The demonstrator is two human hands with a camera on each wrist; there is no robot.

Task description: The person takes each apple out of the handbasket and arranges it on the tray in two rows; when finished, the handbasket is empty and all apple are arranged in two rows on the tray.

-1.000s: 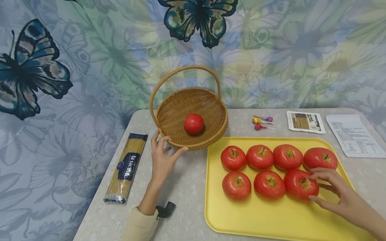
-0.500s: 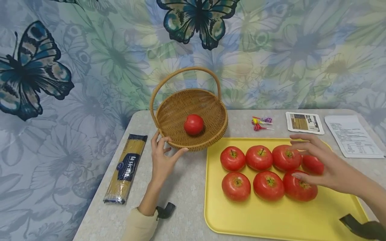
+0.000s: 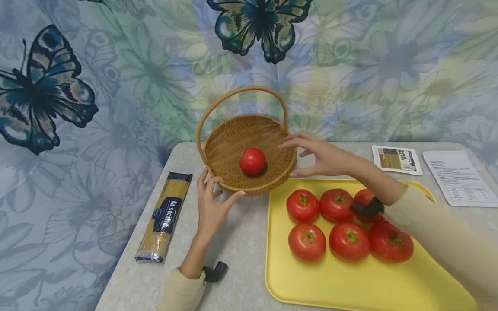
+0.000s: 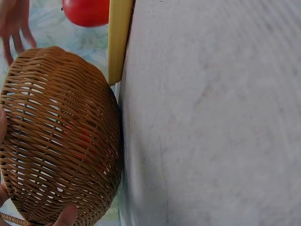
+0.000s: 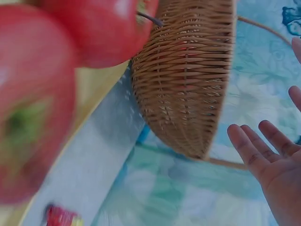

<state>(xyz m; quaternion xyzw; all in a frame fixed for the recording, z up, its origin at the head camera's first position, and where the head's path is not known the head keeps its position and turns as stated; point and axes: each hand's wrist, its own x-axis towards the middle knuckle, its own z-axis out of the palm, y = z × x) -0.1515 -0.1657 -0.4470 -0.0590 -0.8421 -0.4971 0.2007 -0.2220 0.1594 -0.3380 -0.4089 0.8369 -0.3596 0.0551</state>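
Note:
My left hand grips the near left rim of a brown wicker basket, thumb and fingers on its edge. The basket tilts toward me. A smooth red round fruit lies in it, its stem not visible. My right hand is at the basket's right rim with nothing in it; the right wrist view shows its fingers spread and apart from the wicker. Several red apples sit in two rows on a yellow tray. My right forearm hides part of the far row.
Left of the basket lies a pack of spaghetti. Behind the tray are a flat white packet and a printed sheet. Candy shows in the right wrist view. A patterned backdrop stands behind the table.
My right hand has left the apples at the tray's right side and moved left and away to the basket's right rim. The left hand stays on the basket.

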